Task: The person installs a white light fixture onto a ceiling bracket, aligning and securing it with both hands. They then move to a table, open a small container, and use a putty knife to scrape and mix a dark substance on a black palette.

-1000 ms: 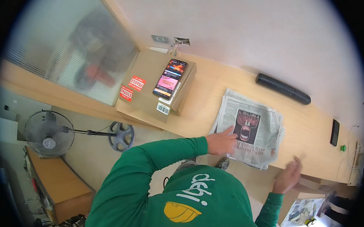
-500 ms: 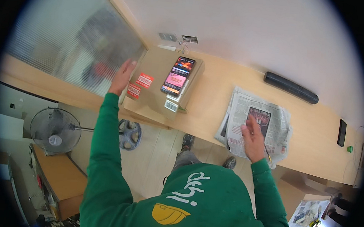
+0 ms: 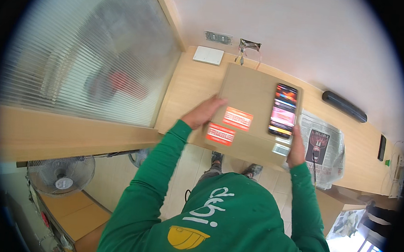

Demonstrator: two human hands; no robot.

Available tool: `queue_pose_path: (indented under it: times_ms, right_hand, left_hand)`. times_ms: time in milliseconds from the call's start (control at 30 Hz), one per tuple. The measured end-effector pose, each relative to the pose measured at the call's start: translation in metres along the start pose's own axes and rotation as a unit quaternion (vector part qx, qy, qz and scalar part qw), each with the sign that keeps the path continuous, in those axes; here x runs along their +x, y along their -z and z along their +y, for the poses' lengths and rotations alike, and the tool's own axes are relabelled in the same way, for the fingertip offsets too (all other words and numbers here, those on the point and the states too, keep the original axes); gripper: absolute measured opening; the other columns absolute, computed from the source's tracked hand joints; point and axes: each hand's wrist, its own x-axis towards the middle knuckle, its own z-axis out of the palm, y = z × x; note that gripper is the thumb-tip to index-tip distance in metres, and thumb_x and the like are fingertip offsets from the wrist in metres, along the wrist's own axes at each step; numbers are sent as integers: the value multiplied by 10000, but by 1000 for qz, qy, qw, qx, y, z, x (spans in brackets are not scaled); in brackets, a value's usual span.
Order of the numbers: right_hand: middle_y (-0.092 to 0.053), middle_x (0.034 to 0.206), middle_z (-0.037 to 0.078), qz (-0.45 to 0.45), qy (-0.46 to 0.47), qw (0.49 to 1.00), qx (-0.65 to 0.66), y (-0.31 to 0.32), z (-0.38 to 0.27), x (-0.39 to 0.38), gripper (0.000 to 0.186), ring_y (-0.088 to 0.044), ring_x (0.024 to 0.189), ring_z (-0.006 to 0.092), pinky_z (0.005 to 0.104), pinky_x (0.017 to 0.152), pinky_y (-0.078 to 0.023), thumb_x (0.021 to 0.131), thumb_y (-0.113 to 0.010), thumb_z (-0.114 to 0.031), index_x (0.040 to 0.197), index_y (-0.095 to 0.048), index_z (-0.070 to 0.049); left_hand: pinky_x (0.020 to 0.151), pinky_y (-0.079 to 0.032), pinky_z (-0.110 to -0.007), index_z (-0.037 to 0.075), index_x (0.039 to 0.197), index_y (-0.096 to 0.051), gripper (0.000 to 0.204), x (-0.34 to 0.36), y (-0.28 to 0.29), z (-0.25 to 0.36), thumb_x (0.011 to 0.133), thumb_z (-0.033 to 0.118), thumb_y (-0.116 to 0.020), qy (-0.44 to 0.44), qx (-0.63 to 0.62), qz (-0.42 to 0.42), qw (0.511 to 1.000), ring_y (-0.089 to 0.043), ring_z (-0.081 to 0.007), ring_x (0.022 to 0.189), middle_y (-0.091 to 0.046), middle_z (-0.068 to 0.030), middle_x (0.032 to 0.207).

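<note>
Both of my hands hold a brown cardboard box [image 3: 249,96] with red warning stickers [image 3: 237,118] and a barcode label, over the light wooden counter [image 3: 176,89]. My left hand [image 3: 202,112] is closed on its left side; my right hand [image 3: 297,147] grips the right side. A smartphone [image 3: 283,108] with a lit screen lies face up on top of the box. To the right, partly behind the box and my right hand, is a folded newspaper [image 3: 324,164].
Behind are a white switch plate [image 3: 208,54], wires from a wall opening and a black cylinder [image 3: 344,106]. A dark phone [image 3: 382,147] lies right. A ribbed glass panel [image 3: 91,62] stands left, with a fan [image 3: 58,175] and cardboard [image 3: 76,216] below.
My hands have left the newspaper area and taken hold of the box. The box with the phone on it has moved rightward along the counter, uncovering the white switch plate.
</note>
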Motion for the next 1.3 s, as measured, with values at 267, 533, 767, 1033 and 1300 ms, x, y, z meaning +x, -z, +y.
queue_pose_path:
  times_ms: [267, 533, 767, 1033, 1300]
  right_hand:
    - [-632, 1372, 87, 114, -19, 993, 31, 79, -37, 1, 559, -636, 1194, 199, 340, 1043, -498, 1088, -425, -471, 1467, -504, -67]
    - [-545, 1451, 183, 210, 129, 965, -88, 68, -90, -59, 698, -577, 1249, 250, 392, 1046, -466, 1090, -307, -574, 1572, -352, -70]
    - [-628, 1320, 174, 226, 135, 956, -132, 50, -100, -96, 676, -635, 1110, 216, 334, 924, -522, 1093, -331, -553, 1497, -456, -26]
    - [-450, 1530, 229, 63, 377, 828, -411, -84, -104, -55, 673, -411, 1434, 340, 454, 1164, -336, 993, -499, -341, 1548, -368, 17]
    - [-345, 1600, 222, -123, 427, 632, -635, -245, -44, 81, 651, -285, 1493, 444, 548, 1220, -248, 1043, -476, -479, 1553, -390, -85]
  left_hand:
    - [1085, -432, -347, -53, 1486, -438, 652, 83, -61, -26, 1026, 400, -525, -72, 159, 82, 981, -579, -280, 1275, -578, -233, 1418]
    - [932, -531, -446, -5, 1238, -672, 530, 146, 150, -12, 915, 414, -705, -142, 365, 516, 762, -687, -376, 1054, -717, -220, 1138]
    - [937, -537, -447, -42, 1241, -645, 653, 178, 201, 21, 826, 438, -799, 19, 460, 376, 804, -677, -404, 1060, -706, -248, 1146]
    - [978, -567, -413, 10, 1291, -535, 317, 25, 51, 45, 1056, 221, -559, -221, 59, 287, 930, -697, -246, 1080, -683, -140, 1195]
    - [1017, -563, -494, 58, 1430, -488, 399, -61, -17, 23, 1110, 293, -452, -182, -203, 168, 947, -646, -271, 1209, -623, -132, 1337]
